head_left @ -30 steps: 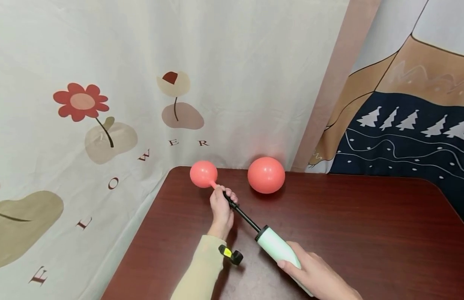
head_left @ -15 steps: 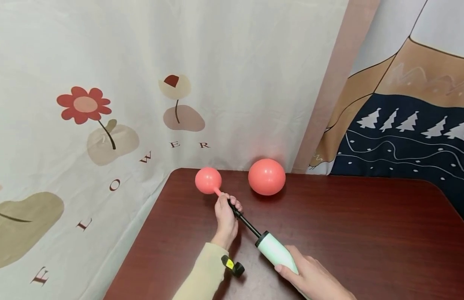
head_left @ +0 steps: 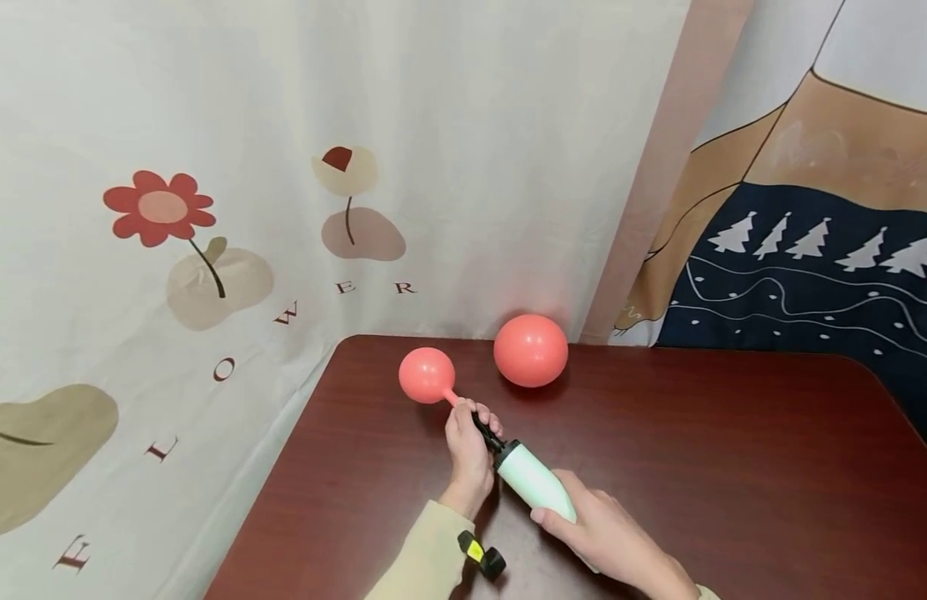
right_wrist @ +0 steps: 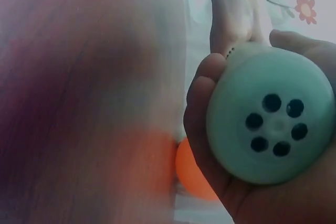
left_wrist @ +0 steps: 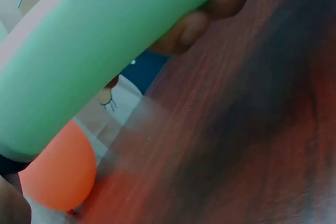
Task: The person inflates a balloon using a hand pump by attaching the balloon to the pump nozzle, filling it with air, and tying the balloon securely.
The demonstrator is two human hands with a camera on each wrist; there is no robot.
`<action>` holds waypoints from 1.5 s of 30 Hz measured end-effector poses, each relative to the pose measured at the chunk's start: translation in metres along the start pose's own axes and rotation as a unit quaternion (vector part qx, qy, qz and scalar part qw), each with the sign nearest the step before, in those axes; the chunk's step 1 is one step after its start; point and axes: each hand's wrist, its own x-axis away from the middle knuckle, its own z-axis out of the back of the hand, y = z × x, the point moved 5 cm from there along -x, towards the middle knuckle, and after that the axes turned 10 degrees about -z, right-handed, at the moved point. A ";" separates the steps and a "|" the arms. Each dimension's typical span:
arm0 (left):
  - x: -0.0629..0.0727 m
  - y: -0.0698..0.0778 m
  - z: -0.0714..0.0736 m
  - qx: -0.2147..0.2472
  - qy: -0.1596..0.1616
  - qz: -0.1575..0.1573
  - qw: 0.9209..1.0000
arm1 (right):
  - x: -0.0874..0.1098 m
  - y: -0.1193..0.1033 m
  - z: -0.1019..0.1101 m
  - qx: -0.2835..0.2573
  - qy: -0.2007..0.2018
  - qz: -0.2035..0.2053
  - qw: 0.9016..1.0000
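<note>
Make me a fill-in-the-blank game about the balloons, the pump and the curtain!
1. The right hand grips the pale ____ pump.
2. The smaller balloon is nearest the ____ hand.
3. In the head view, the bigger balloon is to the ____ of the smaller one.
4. The curtain spells ____.

Missing words: green; left; right; FLOWER.

Red-brown table (head_left: 734, 467); larger balloon (head_left: 531, 351) resting near far edge.

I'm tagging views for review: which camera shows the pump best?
The head view: it shows the pump, green barrel and black front together. The left wrist view has the barrel cropped, close up; the right wrist view looks at its end, with six dark holes.
</note>
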 end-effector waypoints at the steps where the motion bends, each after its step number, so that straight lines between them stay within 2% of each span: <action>1: -0.004 0.002 0.001 0.005 0.000 -0.002 1.000 | 0.000 -0.001 0.000 0.001 -0.002 -0.003 1.000; 4: -0.016 0.010 0.003 0.014 -0.003 -0.006 1.000 | 0.004 -0.002 0.003 0.014 -0.006 -0.013 1.000; 8: -0.034 0.024 0.009 0.019 0.010 -0.027 0.999 | 0.017 0.007 0.011 0.025 -0.024 -0.024 0.999; 13: -0.046 0.031 0.016 0.027 0.031 -0.039 0.998 | 0.029 0.020 0.016 0.019 -0.046 0.009 0.999; 16: -0.044 0.028 0.014 0.023 0.026 -0.034 0.999 | 0.030 0.024 0.013 0.016 -0.042 0.028 0.999; 22: -0.033 0.021 0.003 0.010 0.003 -0.035 0.999 | 0.024 0.024 0.004 0.002 -0.039 -0.005 0.999; 25: -0.025 0.017 -0.003 0.010 0.001 -0.028 1.000 | 0.014 0.016 0.003 0.008 -0.013 -0.005 1.000; 29: -0.015 0.009 -0.013 0.006 -0.017 -0.003 1.000 | -0.001 0.002 0.003 0.010 0.030 0.012 0.999; 33: -0.010 0.005 -0.014 0.005 -0.019 0.005 1.000 | -0.008 -0.006 0.003 0.006 0.044 0.027 0.999; 38: -0.019 0.007 -0.008 0.020 0.001 -0.002 1.000 | -0.006 -0.007 0.001 0.002 0.032 0.037 0.999; 41: -0.030 0.011 -0.005 0.032 0.012 -0.009 0.999 | -0.001 -0.004 0.007 0.016 0.020 0.034 0.999; 45: -0.049 0.021 0.008 0.039 0.033 -0.019 0.998 | 0.012 0.006 0.013 0.027 -0.012 0.028 0.999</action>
